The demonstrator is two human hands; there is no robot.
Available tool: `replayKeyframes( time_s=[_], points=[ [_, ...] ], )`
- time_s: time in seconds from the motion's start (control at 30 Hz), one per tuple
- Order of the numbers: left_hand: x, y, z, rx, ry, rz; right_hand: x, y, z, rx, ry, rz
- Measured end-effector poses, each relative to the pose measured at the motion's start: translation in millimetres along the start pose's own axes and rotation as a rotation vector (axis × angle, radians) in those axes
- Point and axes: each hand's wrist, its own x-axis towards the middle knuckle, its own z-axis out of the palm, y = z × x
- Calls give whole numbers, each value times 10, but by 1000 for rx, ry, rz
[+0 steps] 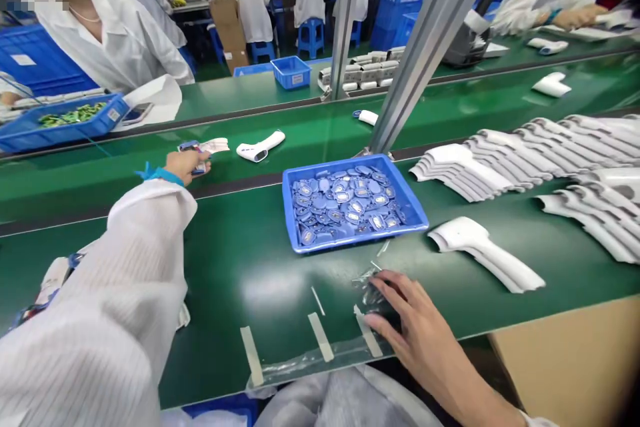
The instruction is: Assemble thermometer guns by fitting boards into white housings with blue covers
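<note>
Clear plastic touches half-open right hand; left hand grips device.

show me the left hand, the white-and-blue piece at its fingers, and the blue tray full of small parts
left hand (184, 165): head view, on the back of the hand
white-and-blue piece (216, 145): head view, on its pale handle end
blue tray (357, 239): head view, on its near rim

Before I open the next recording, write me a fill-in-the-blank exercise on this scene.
1. The ____ hand's grip is at a white-and-blue device.
2. The tray of small oval parts is ____.
3. ____ tape strips lie along the tabletop's near edge.

Missing words: left; blue; three.
</note>
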Motion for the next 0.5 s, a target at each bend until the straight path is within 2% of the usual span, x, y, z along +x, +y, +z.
replayKeyframes(
  time_s=[0.07, 0.13, 0.23, 0.33, 0.4, 0.5],
  points=[
    [-149, 72, -139, -118, -1, -136, -25, 5, -47, 22, 1, -8],
    [-400, 127, -334, -233, 20, -183, 6, 20, -56, 46, 54, 10],
    [-943, 146, -672, -365, 27, -182, 139, 44, -17, 31, 135, 65],
    [-1597, 86, -958, -457, 8, -190, 276, -9, 18, -58, 132, 41],
    [-2024, 24, -1069, -512, -24, -214, 322, -135, 43, -130, 125, 9],
    [-2556, -58, -1100, -564, -97, -288, 322, -424, 146, -115, 73, -73]
  ],
)
